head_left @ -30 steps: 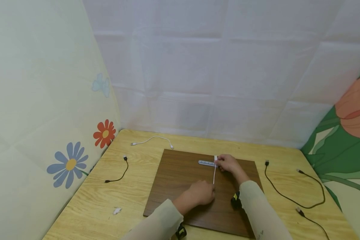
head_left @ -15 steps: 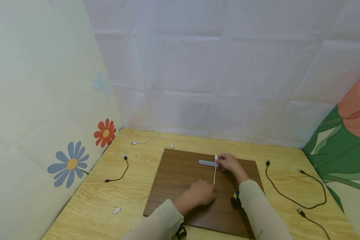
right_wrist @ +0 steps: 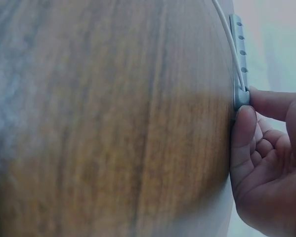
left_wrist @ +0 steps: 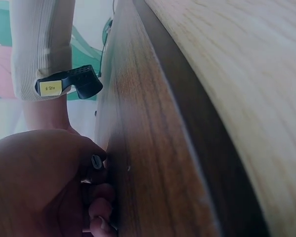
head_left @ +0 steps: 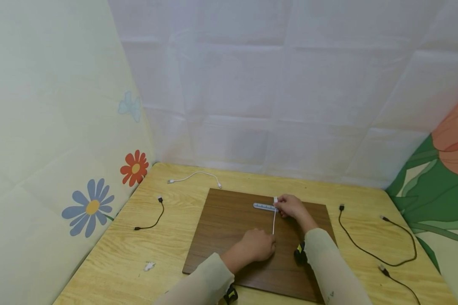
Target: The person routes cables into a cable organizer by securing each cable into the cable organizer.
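Note:
A light blue-grey cable clip strip [head_left: 263, 206] with a row of slots lies near the far edge of the brown wooden board [head_left: 229, 224]. My right hand [head_left: 291, 206] holds the right end of the strip between thumb and forefinger. A white charging cable [head_left: 274, 222] enters the strip's end slot [right_wrist: 242, 85] there, and its white plug [head_left: 275, 199] pokes out on the far side. The cable runs toward me, straight, to my left hand [head_left: 257, 245], low over the board. The left fingers grip its other end; a small metal connector tip [left_wrist: 97, 161] shows between them.
Another white cable [head_left: 194, 174] lies behind the board. A short black cable [head_left: 158, 219] is on the left, with a torn white scrap [head_left: 149, 266] nearer me. Two black cables, one long [head_left: 366, 254] and one partly cut off [head_left: 398, 281], lie right of the board.
The view has shifted very slightly. Both hands keep their places and their grip, with the white cable still stretched between them.

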